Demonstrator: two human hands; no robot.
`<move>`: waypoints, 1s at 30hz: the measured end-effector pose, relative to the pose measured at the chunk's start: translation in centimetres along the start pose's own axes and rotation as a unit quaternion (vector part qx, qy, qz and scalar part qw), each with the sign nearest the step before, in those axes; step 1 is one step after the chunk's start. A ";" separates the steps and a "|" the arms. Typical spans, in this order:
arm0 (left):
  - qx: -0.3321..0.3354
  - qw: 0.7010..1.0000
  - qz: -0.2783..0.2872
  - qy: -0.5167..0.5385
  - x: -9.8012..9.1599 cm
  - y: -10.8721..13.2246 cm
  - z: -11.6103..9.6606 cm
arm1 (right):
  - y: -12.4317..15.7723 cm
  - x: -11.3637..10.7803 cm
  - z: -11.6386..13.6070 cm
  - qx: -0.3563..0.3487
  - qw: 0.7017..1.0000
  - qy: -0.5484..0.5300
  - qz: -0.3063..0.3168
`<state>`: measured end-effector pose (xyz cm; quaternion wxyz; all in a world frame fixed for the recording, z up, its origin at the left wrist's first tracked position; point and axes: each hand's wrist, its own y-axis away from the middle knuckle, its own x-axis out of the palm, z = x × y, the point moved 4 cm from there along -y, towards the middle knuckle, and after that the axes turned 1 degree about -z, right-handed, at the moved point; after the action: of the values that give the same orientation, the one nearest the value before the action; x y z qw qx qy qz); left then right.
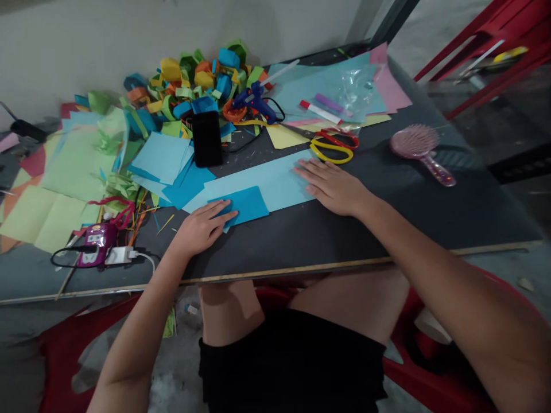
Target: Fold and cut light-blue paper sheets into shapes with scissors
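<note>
A long light-blue paper strip (279,175) lies flat on the dark table. On its left end rests a smaller, darker blue paper piece (252,205). My left hand (204,226) is open, its fingers lying on the left part of the darker piece. Flat on the right end of the strip, with fingers stretched, is my right hand (333,186), also open. Just beyond the right hand, scissors (331,152) with a yellow and a red handle loop lie on the table. A black phone (207,139) sits beyond the left hand, beside blue paper squares (162,156).
Behind the phone are a pile of colourful folded paper pieces (202,77) and a blue glue gun (256,102). Markers (321,112) lie at the back right, a pink hairbrush (415,142) at the right. A purple power strip (98,244) with cables is near the left front edge.
</note>
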<state>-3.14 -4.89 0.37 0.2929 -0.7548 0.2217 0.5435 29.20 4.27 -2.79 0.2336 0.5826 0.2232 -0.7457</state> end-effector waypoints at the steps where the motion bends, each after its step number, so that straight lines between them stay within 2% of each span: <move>1: -0.002 1.000 0.001 0.002 0.0 0.0 0.0 | 0.1 -0.2 0.1 0.000 1.000 0.001 -0.001; 4: -0.003 1.000 0.007 0.004 0.0 -0.1 0.0 | 0.2 -1.4 1.4 -0.001 0.999 0.016 -0.041; 6: 0.001 1.000 0.015 -0.001 0.0 -0.3 -0.2 | 0.2 -2.2 3.4 -0.015 0.997 0.029 -0.077; 8: 0.005 1.000 0.024 -0.011 0.0 -0.7 -0.5 | -0.1 -2.1 6.4 -0.080 0.995 0.016 -0.051; 11: -0.004 0.999 0.039 -0.029 -0.2 -1.5 -1.0 | -1.0 -0.8 10.2 -0.162 0.987 -0.020 0.006; 14: -0.042 0.998 0.045 -0.031 -0.2 -1.9 -0.7 | -1.8 0.8 11.4 -0.175 0.983 -0.044 0.040; 19: -0.088 0.995 0.035 0.022 0.2 -1.6 0.1 | -1.1 1.0 9.5 -0.166 0.983 -0.069 0.019; 27: -0.100 0.995 0.026 -0.004 0.3 -1.3 -0.1 | 2.5 -1.2 2.0 -0.113 0.991 -0.075 0.002; 30: -0.099 0.995 0.023 -0.005 0.4 -1.5 0.0 | 3.1 -1.5 0.3 -0.107 0.992 -0.073 0.004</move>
<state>-2.02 -3.85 0.34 0.2048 -0.7722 0.1829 0.5729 31.21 1.73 -1.48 0.3132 0.4989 0.2821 -0.7573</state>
